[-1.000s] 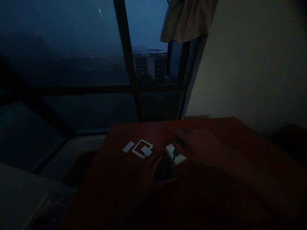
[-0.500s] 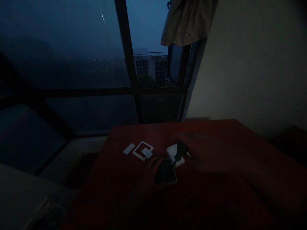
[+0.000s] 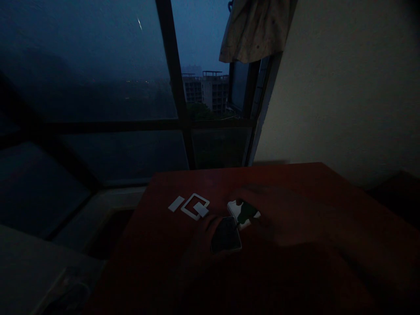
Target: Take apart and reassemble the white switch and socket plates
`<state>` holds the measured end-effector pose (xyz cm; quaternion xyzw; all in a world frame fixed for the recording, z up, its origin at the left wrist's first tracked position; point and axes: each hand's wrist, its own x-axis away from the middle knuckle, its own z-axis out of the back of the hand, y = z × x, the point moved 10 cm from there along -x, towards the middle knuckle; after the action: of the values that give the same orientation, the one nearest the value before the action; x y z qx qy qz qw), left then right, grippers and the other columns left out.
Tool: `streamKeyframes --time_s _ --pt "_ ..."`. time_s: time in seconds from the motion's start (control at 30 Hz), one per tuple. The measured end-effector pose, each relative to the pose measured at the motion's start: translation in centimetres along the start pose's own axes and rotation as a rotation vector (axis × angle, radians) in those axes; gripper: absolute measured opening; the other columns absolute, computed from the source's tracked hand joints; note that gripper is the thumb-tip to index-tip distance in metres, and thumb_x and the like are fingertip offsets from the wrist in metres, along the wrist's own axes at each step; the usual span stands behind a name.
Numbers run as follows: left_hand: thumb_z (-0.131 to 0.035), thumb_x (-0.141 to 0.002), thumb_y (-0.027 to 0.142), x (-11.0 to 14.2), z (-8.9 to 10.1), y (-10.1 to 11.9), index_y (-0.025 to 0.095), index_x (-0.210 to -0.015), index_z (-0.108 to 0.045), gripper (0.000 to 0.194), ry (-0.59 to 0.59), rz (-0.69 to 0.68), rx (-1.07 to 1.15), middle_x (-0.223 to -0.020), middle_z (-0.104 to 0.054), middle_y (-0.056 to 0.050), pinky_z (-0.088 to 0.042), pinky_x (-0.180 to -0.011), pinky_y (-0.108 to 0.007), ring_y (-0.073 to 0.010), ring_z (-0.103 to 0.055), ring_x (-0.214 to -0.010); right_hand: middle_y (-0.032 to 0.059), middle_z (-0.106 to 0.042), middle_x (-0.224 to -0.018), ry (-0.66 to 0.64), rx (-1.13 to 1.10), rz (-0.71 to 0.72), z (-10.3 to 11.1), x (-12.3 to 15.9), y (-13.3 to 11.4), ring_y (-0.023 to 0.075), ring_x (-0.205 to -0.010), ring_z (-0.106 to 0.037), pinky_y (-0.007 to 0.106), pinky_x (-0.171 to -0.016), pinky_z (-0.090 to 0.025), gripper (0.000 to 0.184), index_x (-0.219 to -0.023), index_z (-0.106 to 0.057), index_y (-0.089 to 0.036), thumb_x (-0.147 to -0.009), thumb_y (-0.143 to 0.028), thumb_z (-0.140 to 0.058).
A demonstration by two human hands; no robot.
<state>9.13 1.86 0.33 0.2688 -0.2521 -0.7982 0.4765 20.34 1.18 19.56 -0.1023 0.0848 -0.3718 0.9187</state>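
Observation:
In the dim head view my left hand (image 3: 203,238) is closed around a dark square box (image 3: 227,236) with a thin pale rim, low over the red table. My right hand (image 3: 278,214) grips a screwdriver (image 3: 246,213) by its dark green handle. Its tip points down and left at the upper right corner of the box; whether it touches a screw is too dark to see. Under the screwdriver lies a white square piece (image 3: 232,208), like a switch plate, partly covered by my right hand.
Left of my hands lie a white square frame (image 3: 187,204), a small white plate (image 3: 201,209) overlapping it, and a white strip (image 3: 176,204). The red table (image 3: 210,177) ends near the window (image 3: 131,148). A pale wall (image 3: 334,96) rises at the right.
My right hand has turned and shifted slightly down, with the screwdriver lying at a lower slant. My left hand and the dark box have barely moved.

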Motion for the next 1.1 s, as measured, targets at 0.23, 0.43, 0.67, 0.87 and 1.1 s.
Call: streamKeyframes --time_s 0.23,0.43,0.67,0.87,1.1 --pt "-0.075 -0.07 0.046 0.0 0.0 0.0 0.025 -0.137 -0.039 0.079 0.009 0.002 -0.006 -0.141 -0.039 -0.011 -0.036 -0.106 -0.049 -0.0329 -0.039 -0.129 0.0092 -0.069 -0.09 0.018 0.253 -0.186 -0.3 -0.6 2.0 0.0242 -0.079 -0.064 0.032 -0.062 -0.042 0.029 -0.103 -0.058 -0.019 -0.093 -0.04 -0.041" --pt "-0.076 -0.069 0.044 0.1 0.0 -0.1 0.024 -0.137 -0.039 0.08 0.001 0.001 -0.019 -0.143 -0.037 -0.012 -0.035 -0.107 -0.05 -0.033 -0.037 -0.13 0.0053 -0.064 -0.11 -0.023 -0.055 0.071 -0.4 -0.3 -0.9 0.0187 -0.094 -0.062 0.028 -0.075 -0.044 0.045 -0.124 -0.048 -0.025 -0.08 -0.024 -0.061" --pt "-0.075 -0.069 0.049 0.1 0.1 -0.2 0.026 -0.137 -0.039 0.08 0.018 0.004 -0.025 -0.141 -0.039 -0.011 -0.038 -0.104 -0.049 -0.0333 -0.04 -0.128 0.0075 -0.068 -0.088 0.025 0.234 -0.154 -0.3 -0.8 1.4 0.0213 -0.077 -0.064 0.029 -0.062 -0.041 0.024 -0.103 -0.057 -0.02 -0.092 -0.036 -0.043" --pt "-0.073 -0.072 0.047 0.1 0.0 0.0 0.025 -0.137 -0.038 0.078 0.015 -0.017 -0.018 -0.142 -0.038 -0.011 -0.035 -0.107 -0.049 -0.0321 -0.038 -0.129 0.0079 -0.064 -0.109 -0.012 0.039 -0.005 -0.5 0.0 -0.5 0.0205 -0.088 -0.063 0.029 -0.069 -0.044 0.037 -0.121 -0.049 -0.024 -0.085 -0.029 -0.054" --pt "-0.074 -0.07 0.05 0.0 0.3 0.4 0.023 -0.137 -0.039 0.08 0.022 -0.017 -0.029 -0.14 -0.04 -0.012 -0.037 -0.106 -0.048 -0.0327 -0.04 -0.127 0.0082 -0.068 -0.086 0.025 0.257 -0.18 -0.1 -0.5 1.1 0.023 -0.073 -0.064 0.031 -0.059 -0.041 0.025 -0.104 -0.057 -0.02 -0.093 -0.034 -0.039"
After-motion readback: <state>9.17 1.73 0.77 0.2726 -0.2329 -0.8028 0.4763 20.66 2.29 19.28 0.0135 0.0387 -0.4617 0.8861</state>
